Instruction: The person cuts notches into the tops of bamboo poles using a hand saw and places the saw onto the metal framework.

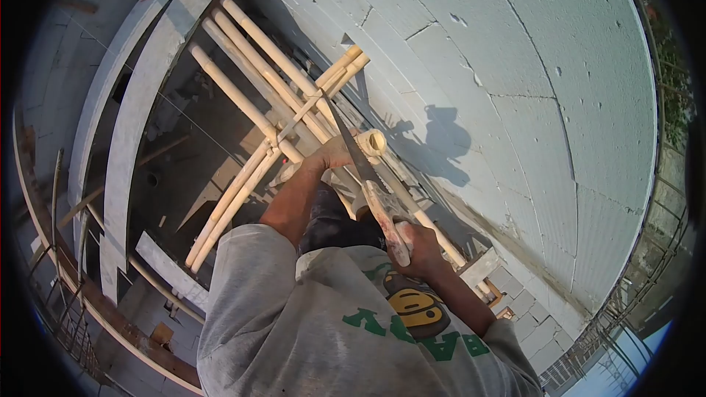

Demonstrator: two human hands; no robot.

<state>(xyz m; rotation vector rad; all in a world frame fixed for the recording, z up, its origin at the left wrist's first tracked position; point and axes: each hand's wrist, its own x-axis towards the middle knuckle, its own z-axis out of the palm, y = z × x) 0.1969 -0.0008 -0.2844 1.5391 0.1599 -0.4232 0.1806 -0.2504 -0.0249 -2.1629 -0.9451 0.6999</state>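
My right hand (pixel 421 250) is closed round the worn, pale handle of a handsaw (pixel 387 222). Its dark, narrow blade slants up and away to the left, passing over several pale yellow pipes. My left hand (pixel 338 153) is closed on a short pale yellow pipe (pixel 373 142), whose round open end points up toward me. The blade runs close beside this pipe; whether its teeth touch it I cannot tell. The saw partly hides my left fingers.
Long pale yellow pipes (pixel 235 95) lie crossed and joined in a frame ahead and to the left. Grey boards (pixel 151 95) stand at the far left. A light grey block wall (pixel 507 125) rises on the right. Grey paving blocks (pixel 526 316) lie at the lower right.
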